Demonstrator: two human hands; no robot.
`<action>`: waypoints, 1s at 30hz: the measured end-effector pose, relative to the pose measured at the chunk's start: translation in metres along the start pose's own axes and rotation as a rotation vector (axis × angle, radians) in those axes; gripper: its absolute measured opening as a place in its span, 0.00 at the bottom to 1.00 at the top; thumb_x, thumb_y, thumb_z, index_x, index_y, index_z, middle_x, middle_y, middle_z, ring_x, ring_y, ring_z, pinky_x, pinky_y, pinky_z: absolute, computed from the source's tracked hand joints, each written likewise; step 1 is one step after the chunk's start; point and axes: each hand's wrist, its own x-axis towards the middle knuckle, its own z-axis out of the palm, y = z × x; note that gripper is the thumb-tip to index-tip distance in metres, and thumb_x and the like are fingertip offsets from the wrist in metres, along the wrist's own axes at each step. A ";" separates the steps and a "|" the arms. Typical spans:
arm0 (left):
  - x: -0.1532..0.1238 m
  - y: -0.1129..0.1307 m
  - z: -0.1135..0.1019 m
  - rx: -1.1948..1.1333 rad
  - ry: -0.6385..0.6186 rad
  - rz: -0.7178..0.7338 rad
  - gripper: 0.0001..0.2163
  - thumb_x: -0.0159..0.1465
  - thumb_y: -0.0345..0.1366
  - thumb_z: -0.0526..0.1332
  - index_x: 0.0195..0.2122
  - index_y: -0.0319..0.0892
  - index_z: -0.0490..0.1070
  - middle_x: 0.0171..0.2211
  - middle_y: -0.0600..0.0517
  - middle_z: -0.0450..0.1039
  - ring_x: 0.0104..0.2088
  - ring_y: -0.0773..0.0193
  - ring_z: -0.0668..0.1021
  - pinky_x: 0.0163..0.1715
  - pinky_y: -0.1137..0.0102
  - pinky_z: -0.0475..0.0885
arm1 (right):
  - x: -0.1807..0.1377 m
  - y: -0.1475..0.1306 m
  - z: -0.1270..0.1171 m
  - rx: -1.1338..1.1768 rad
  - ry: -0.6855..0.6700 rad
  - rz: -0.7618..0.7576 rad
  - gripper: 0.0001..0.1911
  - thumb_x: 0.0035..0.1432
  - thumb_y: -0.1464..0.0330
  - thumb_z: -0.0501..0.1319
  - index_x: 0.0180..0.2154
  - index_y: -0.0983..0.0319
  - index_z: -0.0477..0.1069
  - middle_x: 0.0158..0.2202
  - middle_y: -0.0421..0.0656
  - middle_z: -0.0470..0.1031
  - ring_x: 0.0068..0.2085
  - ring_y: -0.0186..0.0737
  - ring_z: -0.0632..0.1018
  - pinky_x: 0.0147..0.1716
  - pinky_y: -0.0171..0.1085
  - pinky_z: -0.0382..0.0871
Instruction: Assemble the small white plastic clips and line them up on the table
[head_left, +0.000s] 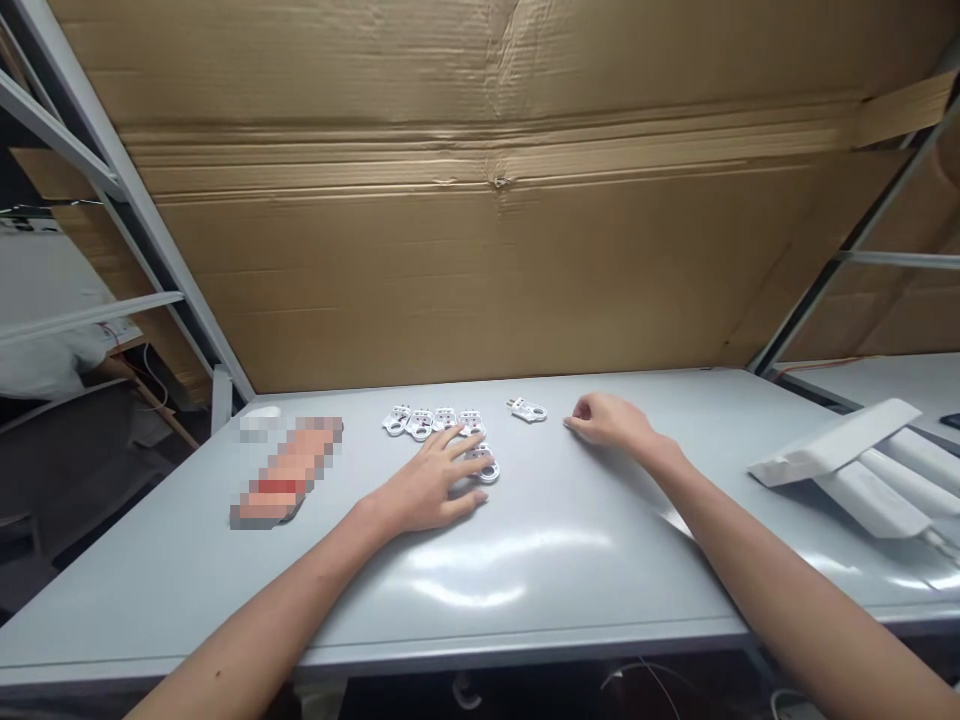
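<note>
My left hand [431,485] is open, its fingers spread over a white ring-handled plug piece [489,470] that they partly cover. Just beyond the fingertips, several more white plug pieces [421,424] stand side by side in a row, each with a round ring. Apart from them, to the right, lies a single white plug piece [528,410] with metal pins pointing left. My right hand [604,420] rests close to the right of this piece without touching it. Its fingers are curled together, and no object shows in them; the palm side is hidden.
On the grey table [525,590], a blurred-out reddish flat object [289,470] and a small white item [261,420] lie at left. White elongated packages [840,445] are piled at right. Cardboard [480,280] walls the back, between metal frame posts [150,215].
</note>
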 end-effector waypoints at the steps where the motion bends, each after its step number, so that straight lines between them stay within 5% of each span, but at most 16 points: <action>1: 0.000 0.000 0.000 -0.002 -0.003 0.003 0.18 0.68 0.43 0.58 0.59 0.48 0.69 0.67 0.47 0.57 0.68 0.40 0.53 0.63 0.44 0.55 | 0.000 0.000 0.000 0.006 0.000 -0.007 0.07 0.53 0.65 0.60 0.25 0.59 0.69 0.31 0.44 0.76 0.32 0.43 0.75 0.26 0.37 0.59; 11: 0.001 -0.001 -0.003 -0.018 0.068 0.062 0.14 0.67 0.40 0.59 0.53 0.45 0.72 0.59 0.47 0.69 0.66 0.47 0.60 0.64 0.50 0.57 | 0.001 0.001 0.001 0.072 0.023 -0.040 0.05 0.55 0.68 0.59 0.28 0.59 0.71 0.36 0.45 0.79 0.35 0.43 0.77 0.28 0.37 0.62; 18: 0.004 -0.007 0.006 -0.024 0.148 -0.032 0.24 0.66 0.45 0.61 0.60 0.42 0.63 0.62 0.43 0.64 0.66 0.47 0.60 0.64 0.53 0.59 | -0.008 -0.015 -0.006 0.366 0.186 -0.226 0.06 0.59 0.65 0.58 0.32 0.59 0.71 0.37 0.44 0.80 0.35 0.42 0.78 0.34 0.37 0.67; 24: 0.003 -0.012 0.010 -0.013 0.150 -0.037 0.21 0.67 0.46 0.59 0.57 0.42 0.68 0.63 0.41 0.62 0.66 0.45 0.60 0.62 0.51 0.61 | -0.037 -0.053 0.005 0.658 0.004 -0.590 0.11 0.60 0.59 0.60 0.34 0.59 0.75 0.39 0.44 0.80 0.39 0.43 0.79 0.39 0.40 0.72; 30: 0.004 -0.013 0.010 -0.031 0.165 -0.017 0.20 0.68 0.45 0.59 0.58 0.44 0.67 0.61 0.43 0.65 0.64 0.46 0.63 0.61 0.52 0.62 | -0.042 -0.065 0.018 0.981 -0.291 -0.536 0.18 0.56 0.57 0.65 0.44 0.61 0.78 0.44 0.48 0.80 0.46 0.49 0.79 0.49 0.47 0.71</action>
